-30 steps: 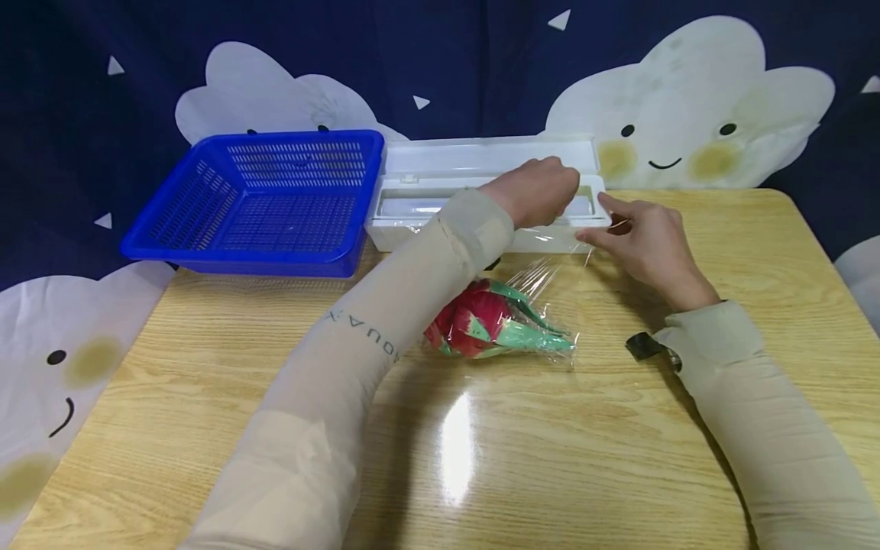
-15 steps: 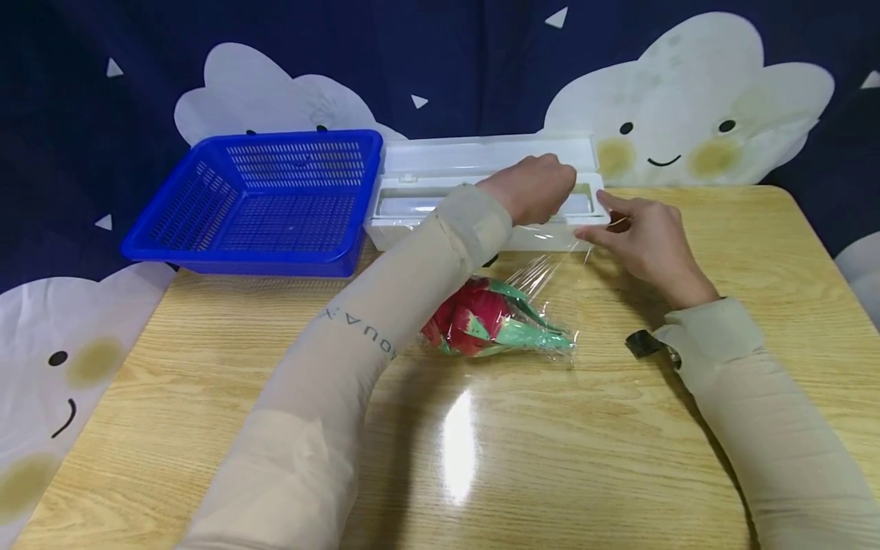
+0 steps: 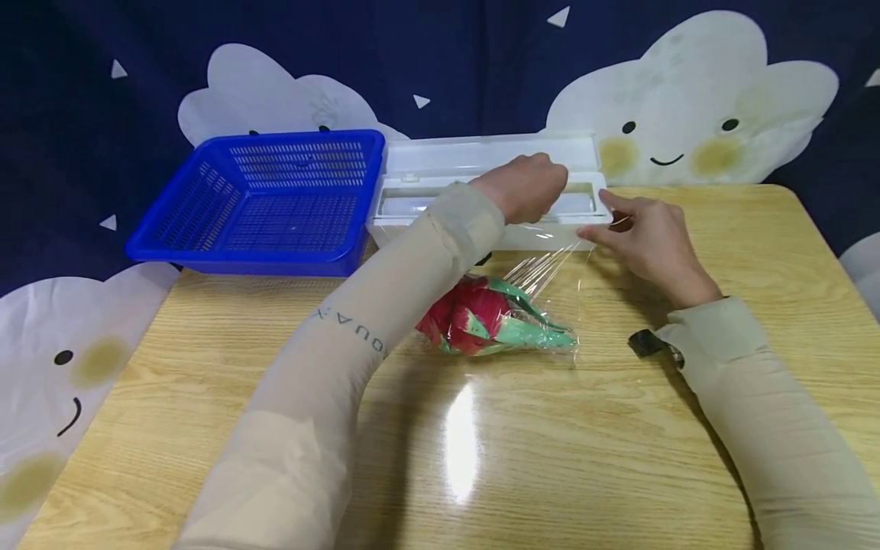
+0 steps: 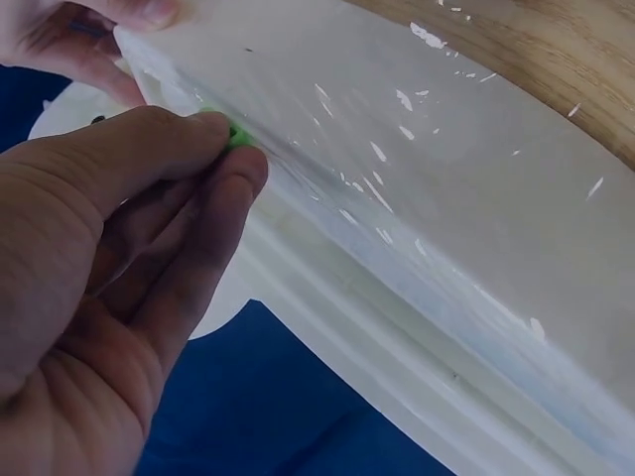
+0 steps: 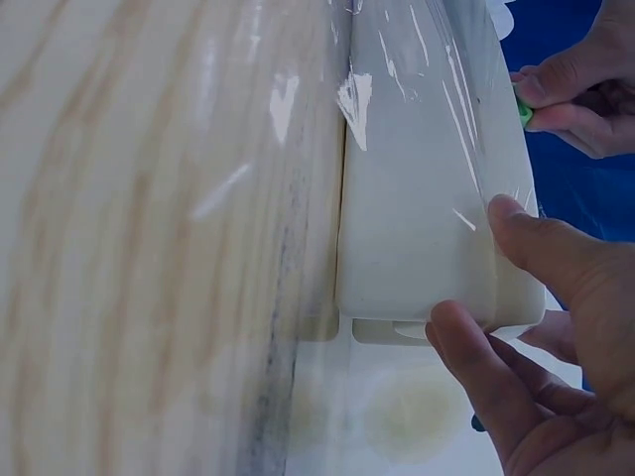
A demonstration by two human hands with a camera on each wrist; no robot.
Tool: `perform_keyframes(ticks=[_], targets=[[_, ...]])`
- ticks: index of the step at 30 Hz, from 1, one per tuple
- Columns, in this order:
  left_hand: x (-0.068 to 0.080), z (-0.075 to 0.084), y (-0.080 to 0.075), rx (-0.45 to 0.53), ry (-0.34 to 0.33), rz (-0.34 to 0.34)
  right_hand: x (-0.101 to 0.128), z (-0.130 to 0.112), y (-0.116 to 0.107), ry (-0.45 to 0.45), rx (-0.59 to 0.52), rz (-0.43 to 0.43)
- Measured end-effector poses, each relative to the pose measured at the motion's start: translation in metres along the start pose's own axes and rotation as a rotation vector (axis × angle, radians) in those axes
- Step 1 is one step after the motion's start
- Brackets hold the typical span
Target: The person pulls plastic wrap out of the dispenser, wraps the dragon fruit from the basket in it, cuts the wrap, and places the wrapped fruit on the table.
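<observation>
A white cling-film dispenser (image 3: pixel 440 164) lies open at the table's back. My left hand (image 3: pixel 543 191) pinches the small green slider (image 4: pixel 236 134) on its cutting rail between thumb and forefinger. My right hand (image 3: pixel 605 225) grips the dispenser's right end (image 5: pixel 417 218), thumb (image 5: pixel 511 223) on top and a finger (image 5: pixel 451 327) below. Clear film (image 3: pixel 550 263) stretches from the box down to a red and green dragon fruit (image 3: pixel 481 317), which lies wrapped in it on the table, partly behind my left forearm.
A blue mesh basket (image 3: pixel 261 202) stands left of the dispenser at the table's back left edge. The wooden table (image 3: pixel 481 458) shows glossy bare wood in front of the fruit. A dark cloth with cloud faces hangs behind.
My left hand has slid a little to the left along the dispenser's rail. The right hand, the fruit and the box have stayed put.
</observation>
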State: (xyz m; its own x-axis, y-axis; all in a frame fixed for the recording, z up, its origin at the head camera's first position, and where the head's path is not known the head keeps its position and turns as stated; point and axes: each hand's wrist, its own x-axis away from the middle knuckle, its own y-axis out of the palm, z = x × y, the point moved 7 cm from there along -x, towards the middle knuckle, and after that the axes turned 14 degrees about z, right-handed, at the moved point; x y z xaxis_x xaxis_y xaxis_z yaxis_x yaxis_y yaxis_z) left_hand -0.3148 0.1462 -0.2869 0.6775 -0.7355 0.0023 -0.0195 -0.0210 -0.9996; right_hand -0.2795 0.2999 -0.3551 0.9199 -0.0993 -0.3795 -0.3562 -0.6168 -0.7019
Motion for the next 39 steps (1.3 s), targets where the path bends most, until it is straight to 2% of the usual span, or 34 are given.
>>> perform_keyframes(ticks=[7,17,24,39], targets=[[0.001,-0.001,-0.001,-0.001,-0.018,-0.036,0.001,0.001,0.0,-0.006,0.01,0.003],[0.005,-0.011,-0.002,0.005,-0.043,-0.08,-0.001,-0.001,0.0,-0.014,0.01,0.001],[0.008,-0.016,-0.001,0.04,-0.048,-0.064,0.0,0.0,-0.001,-0.002,0.011,-0.012],[0.02,-0.028,0.0,0.049,-0.052,-0.055,-0.001,-0.001,0.0,-0.013,0.02,-0.004]])
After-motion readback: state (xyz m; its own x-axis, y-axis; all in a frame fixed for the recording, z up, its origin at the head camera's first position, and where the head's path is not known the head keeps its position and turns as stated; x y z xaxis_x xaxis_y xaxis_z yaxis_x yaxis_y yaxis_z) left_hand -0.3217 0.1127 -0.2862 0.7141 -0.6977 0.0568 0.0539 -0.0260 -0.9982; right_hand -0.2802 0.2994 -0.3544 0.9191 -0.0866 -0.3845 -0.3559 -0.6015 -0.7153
